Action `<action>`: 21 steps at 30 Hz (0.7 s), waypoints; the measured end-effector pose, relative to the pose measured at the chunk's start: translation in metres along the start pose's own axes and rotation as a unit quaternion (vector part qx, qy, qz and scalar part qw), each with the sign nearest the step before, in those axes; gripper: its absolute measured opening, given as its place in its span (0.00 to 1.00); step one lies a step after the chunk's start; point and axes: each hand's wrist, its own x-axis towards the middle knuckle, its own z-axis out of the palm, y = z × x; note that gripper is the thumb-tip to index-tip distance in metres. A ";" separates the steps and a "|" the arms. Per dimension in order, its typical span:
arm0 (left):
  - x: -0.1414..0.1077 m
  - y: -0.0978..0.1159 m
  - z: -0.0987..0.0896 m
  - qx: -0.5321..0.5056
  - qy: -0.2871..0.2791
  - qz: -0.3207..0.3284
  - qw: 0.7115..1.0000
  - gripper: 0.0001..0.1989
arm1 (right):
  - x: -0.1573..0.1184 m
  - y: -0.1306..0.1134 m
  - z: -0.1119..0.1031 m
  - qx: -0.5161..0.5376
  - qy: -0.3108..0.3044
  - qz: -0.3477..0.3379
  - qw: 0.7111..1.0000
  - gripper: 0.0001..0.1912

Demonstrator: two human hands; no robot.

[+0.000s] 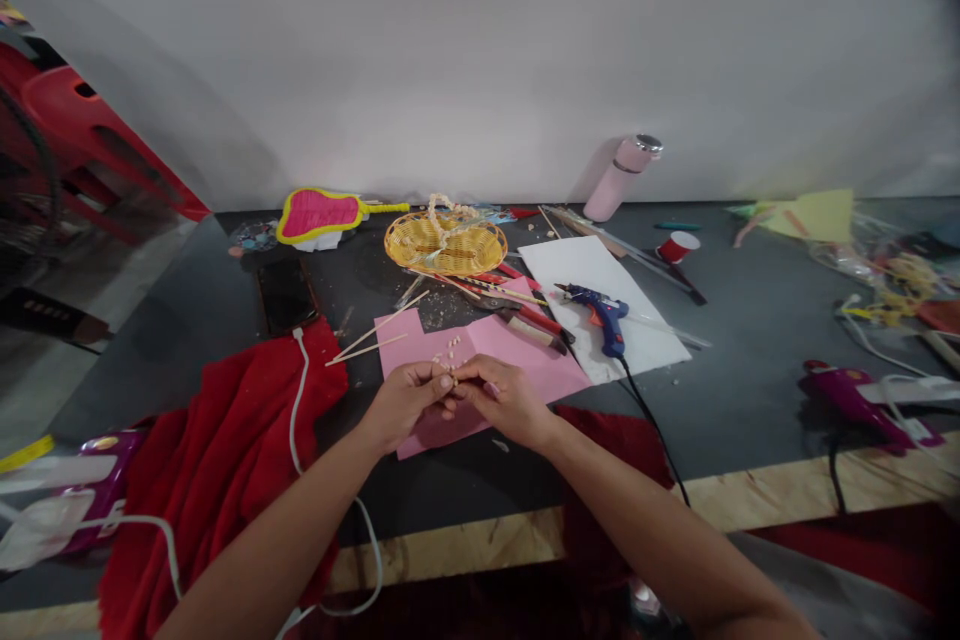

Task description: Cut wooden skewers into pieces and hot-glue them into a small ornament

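My left hand [412, 400] and my right hand [499, 395] meet over the pink paper [555, 360], fingertips pinched together. Between them is a small pale piece, too tiny to make out clearly. Just beyond the fingers, several small pale bits [453, 344] lie on the paper. Two thin sticks [371, 350] rest to the left of my hands. A yellow wicker basket [405, 245] with a pale beaded strand over it stands farther back. To the right, a blue glue gun [609, 315] lies on white paper [645, 350].
A phone [287, 296] and a red cloth [247, 420] are at left, with a white cable. Behind stand a pink bottle [622, 178] and a pink-and-yellow paddle shape [319, 215]. Right lie a red cup [677, 247] and a purple glue gun [862, 405].
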 end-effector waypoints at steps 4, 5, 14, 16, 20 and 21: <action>0.001 -0.002 -0.001 0.004 0.003 0.000 1.000 0.15 | -0.001 0.001 0.000 0.019 -0.006 0.010 1.000 0.05; 0.000 -0.002 -0.001 0.005 0.003 0.000 1.000 0.15 | -0.001 0.001 0.000 0.023 -0.007 0.011 1.000 0.05; 0.000 -0.002 -0.001 -0.002 0.000 -0.002 1.000 0.13 | -0.001 0.001 -0.001 0.040 -0.014 0.021 0.999 0.05; 0.000 -0.002 -0.001 -0.004 -0.002 -0.001 1.000 0.12 | -0.001 0.000 -0.001 0.038 -0.012 0.016 0.999 0.06; 0.000 -0.001 -0.001 -0.025 -0.016 0.008 1.000 0.10 | 0.000 0.001 0.000 0.011 0.011 -0.009 1.000 0.07; 0.000 -0.001 -0.001 -0.029 -0.022 0.011 0.999 0.10 | -0.001 0.001 0.000 0.004 0.018 -0.012 1.000 0.07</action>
